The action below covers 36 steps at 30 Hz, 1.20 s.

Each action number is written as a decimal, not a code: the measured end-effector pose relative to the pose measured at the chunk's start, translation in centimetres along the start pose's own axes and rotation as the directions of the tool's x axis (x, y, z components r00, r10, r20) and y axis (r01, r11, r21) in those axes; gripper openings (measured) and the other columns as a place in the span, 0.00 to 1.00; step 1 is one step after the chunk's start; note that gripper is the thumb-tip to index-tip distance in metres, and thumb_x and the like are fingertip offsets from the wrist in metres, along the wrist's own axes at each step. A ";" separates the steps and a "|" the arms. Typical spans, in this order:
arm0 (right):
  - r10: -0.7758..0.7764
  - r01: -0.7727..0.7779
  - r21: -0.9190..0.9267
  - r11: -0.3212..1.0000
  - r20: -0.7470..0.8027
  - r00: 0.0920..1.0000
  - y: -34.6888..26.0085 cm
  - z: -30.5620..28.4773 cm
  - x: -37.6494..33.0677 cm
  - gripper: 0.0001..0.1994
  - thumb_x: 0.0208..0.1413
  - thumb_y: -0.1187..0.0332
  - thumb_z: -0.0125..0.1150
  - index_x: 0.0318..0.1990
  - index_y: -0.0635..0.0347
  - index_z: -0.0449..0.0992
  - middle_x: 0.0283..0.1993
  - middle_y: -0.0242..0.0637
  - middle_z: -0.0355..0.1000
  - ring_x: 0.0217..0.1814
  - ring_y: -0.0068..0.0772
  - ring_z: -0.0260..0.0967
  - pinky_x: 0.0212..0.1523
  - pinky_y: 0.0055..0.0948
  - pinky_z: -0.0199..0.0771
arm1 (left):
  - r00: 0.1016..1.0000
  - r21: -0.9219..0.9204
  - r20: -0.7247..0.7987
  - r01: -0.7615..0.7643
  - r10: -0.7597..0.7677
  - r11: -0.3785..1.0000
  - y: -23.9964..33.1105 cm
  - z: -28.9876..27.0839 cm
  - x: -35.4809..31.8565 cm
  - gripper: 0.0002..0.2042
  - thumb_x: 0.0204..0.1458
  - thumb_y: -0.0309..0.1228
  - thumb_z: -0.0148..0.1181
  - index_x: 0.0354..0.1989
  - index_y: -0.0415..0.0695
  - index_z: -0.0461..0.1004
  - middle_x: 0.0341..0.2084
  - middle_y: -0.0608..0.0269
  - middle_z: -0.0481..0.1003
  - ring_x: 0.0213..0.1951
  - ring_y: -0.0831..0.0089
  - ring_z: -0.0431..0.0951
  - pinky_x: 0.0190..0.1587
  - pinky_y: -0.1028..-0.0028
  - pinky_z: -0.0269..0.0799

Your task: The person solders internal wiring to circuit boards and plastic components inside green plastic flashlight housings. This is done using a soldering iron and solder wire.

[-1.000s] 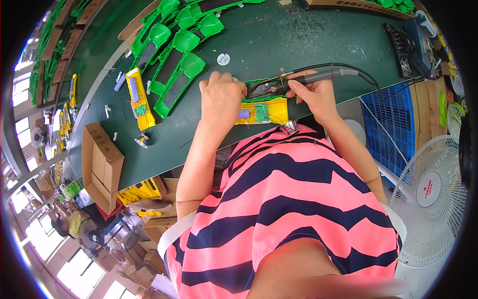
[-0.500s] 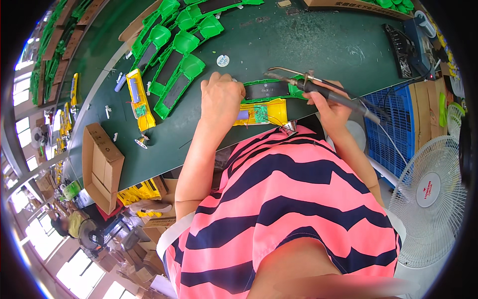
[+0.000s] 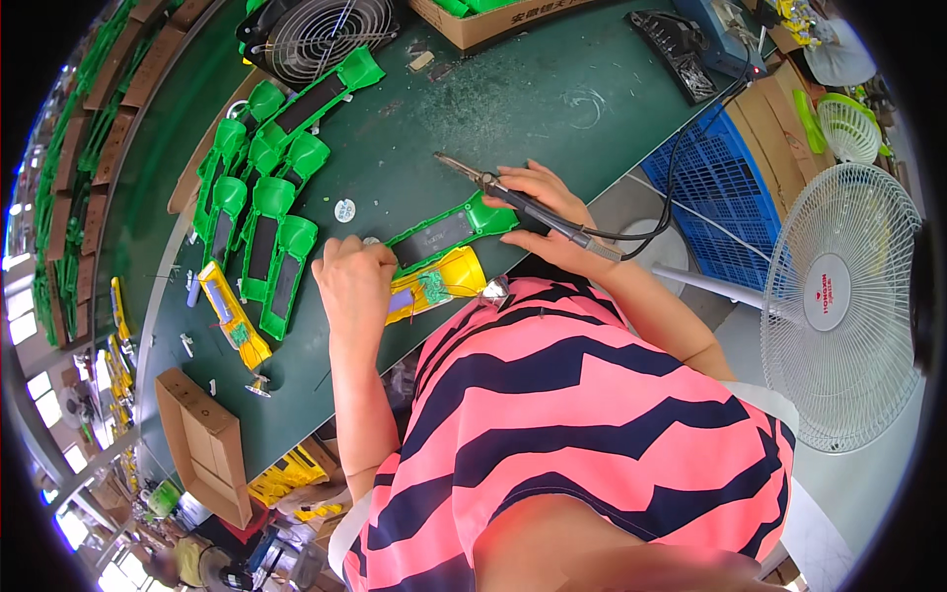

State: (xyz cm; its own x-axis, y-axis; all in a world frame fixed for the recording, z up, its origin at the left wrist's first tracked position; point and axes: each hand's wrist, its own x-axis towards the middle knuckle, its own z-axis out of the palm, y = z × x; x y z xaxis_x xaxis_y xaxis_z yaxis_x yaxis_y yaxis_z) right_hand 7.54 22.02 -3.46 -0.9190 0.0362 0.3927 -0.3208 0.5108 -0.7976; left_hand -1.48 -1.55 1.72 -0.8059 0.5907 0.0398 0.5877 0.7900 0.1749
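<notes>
My left hand (image 3: 353, 284) is closed at the left end of a green plastic housing half (image 3: 439, 237), fingertips tucked out of sight; what they pinch I cannot make out. Just nearer lies a yellow housing half (image 3: 462, 271) with a purple battery cell (image 3: 400, 300), a small green circuit board (image 3: 432, 287) and thin wires; a silver reflector (image 3: 495, 289) sits at its right end, against the striped shirt. Over the green half's right end, my right hand (image 3: 557, 219) grips a soldering iron (image 3: 538, 213), its tip pointing to the far left above the bench.
Several green housing halves (image 3: 264, 237) lie at the left, beside another wired yellow half (image 3: 234, 318). A cardboard box (image 3: 202, 449) stands at the left edge. A metal-grilled fan (image 3: 321, 44) and another box (image 3: 473, 28) are at the back. The iron's cable (image 3: 671, 187) trails right, near a white fan (image 3: 829, 296).
The view has swung, shifting the whole scene down and left and bringing the metal-grilled fan into sight. The right hand's fingers have spread somewhat around the iron; the left hand stays at the housings' left end.
</notes>
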 end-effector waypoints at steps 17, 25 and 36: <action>0.021 -0.021 0.024 1.000 0.000 1.000 -0.2 0.1 0.7 0.25 0.39 0.75 0.64 0.49 0.60 0.63 0.42 0.35 0.72 0.47 0.35 0.68 0.62 0.42 0.49 | 0.926 -0.176 -0.357 -0.191 0.118 0.966 5.0 2.7 -2.1 0.11 0.33 0.21 0.57 0.30 0.44 0.75 0.31 0.63 0.71 0.34 0.66 0.70 0.35 0.69 0.63; -0.003 0.000 0.040 0.999 0.061 0.998 0.2 1.4 2.0 0.26 0.38 0.76 0.64 0.49 0.59 0.65 0.48 0.41 0.67 0.49 0.40 0.66 0.51 0.34 0.64 | 0.916 -0.289 -0.396 -0.187 0.060 0.939 4.6 2.4 -1.3 0.05 0.39 0.21 0.56 0.27 0.43 0.75 0.23 0.62 0.71 0.27 0.65 0.71 0.32 0.69 0.64; -0.290 0.290 -0.027 0.957 0.026 0.957 -0.8 -2.1 3.0 0.14 0.46 0.75 0.59 0.42 0.67 0.70 0.38 0.42 0.74 0.38 0.35 0.73 0.54 0.42 0.62 | 0.978 -0.323 -0.171 0.058 -0.118 0.945 3.2 2.0 -0.2 0.03 0.40 0.24 0.56 0.24 0.43 0.75 0.19 0.57 0.69 0.22 0.60 0.72 0.26 0.67 0.67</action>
State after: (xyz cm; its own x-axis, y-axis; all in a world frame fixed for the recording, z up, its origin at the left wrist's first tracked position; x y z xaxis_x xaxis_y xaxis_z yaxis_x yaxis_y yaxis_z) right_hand 5.50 23.54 -0.69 -0.7922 -0.1356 0.5949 -0.5674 0.5225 -0.6365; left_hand 0.72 1.20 0.34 -0.8701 0.4562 0.1865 0.4853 0.7275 0.4849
